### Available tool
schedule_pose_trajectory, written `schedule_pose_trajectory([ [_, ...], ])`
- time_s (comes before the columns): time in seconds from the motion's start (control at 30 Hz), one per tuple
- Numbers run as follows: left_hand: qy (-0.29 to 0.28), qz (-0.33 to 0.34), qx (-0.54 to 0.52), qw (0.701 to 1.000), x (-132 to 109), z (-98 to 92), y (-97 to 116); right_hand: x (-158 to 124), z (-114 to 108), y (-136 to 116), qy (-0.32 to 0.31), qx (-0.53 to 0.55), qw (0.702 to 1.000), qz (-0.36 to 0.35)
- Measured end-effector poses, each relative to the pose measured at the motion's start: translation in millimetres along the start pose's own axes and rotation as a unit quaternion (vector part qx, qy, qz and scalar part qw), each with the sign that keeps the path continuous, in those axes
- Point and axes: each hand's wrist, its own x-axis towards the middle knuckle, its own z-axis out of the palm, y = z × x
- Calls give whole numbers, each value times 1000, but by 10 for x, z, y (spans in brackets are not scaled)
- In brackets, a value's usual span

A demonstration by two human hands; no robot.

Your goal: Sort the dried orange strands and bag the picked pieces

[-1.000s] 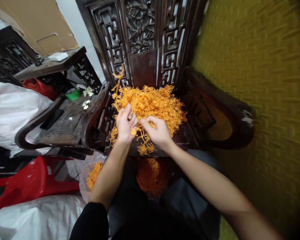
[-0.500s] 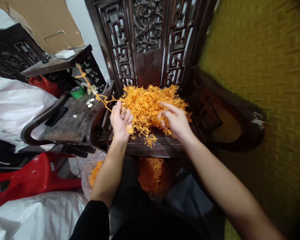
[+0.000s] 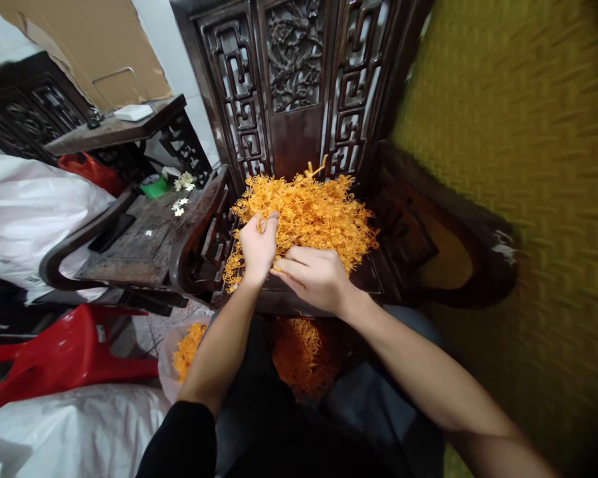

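nearest the camera a black sleeve (image 3: 179,439) covers the left upper arm, and both bare forearms reach forward over a dark lap. below them, between the knees, lies a loose heap of orange scraps (image 3: 299,355). to its left a clear bag (image 3: 184,350) holds more orange bits. further left stand a red plastic stool (image 3: 60,358) and a white sack (image 3: 74,428).

the left hand (image 3: 258,244) is curled into a narrow fist at the near left edge of the pile, thumb and fingers pinched on an orange sprig (image 3: 262,224) that shows at the top of the fist. the right hand (image 3: 313,275) lies just beside it, touching the left wrist, with its fingers (image 3: 285,265) close together and pointing left. whether it grips anything underneath i cannot tell.

the orange pile (image 3: 313,209) of tangled sprigs fills the chair seat (image 3: 369,282) and reaches the foot of the carved chair back (image 3: 292,66).

to the left a second dark chair (image 3: 129,249) carries a few small white flowers (image 3: 180,203) and a flat black slab (image 3: 107,232), with a green object (image 3: 155,187) behind them. a blurred yellow-green surface (image 3: 518,166) fills the right side.

farthest off, a dark wooden counter (image 3: 104,131) bears a white box (image 3: 133,113) below a sheet of cardboard (image 3: 94,46).
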Motion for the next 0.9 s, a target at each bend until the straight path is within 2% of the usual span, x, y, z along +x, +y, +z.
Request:
schedule_pose_trajectory([
  [0.07,24,94,74,993,137,-35,-64,-61,-155,-108,73,74,995,1],
  [0.1,34,106,79,991,207,-53,-87,-88,-232,-139,120,108,987,23],
  [0.17,49,65,24,996,320,-82,-108,-118,-340,-117,208,170,956,114],
  [0.23,26,-20,-81,996,373,-107,-89,-111,-364,18,248,257,905,232],
  [0.3,-28,-88,-180,979,370,-137,-33,-88,-317,208,224,375,838,328],
  [0.37,-80,-117,-241,960,344,-174,47,-78,-238,359,178,474,779,370],
  [0.43,-100,-126,-276,948,324,-212,132,-93,-152,406,115,523,754,381],
  [0.57,-97,-94,-276,952,330,-247,241,-148,26,242,-67,506,772,378],
  [0.63,-91,-75,-245,962,321,-228,256,-141,125,126,-119,498,777,366],
  [0.77,-103,-70,-230,965,249,-133,235,-26,300,-52,-144,519,770,342],
  [0.83,-104,-70,-245,961,252,-110,219,30,336,-136,-120,499,791,332],
  [0.9,-64,-75,-245,965,330,-154,211,41,314,-234,-69,453,830,316],
])
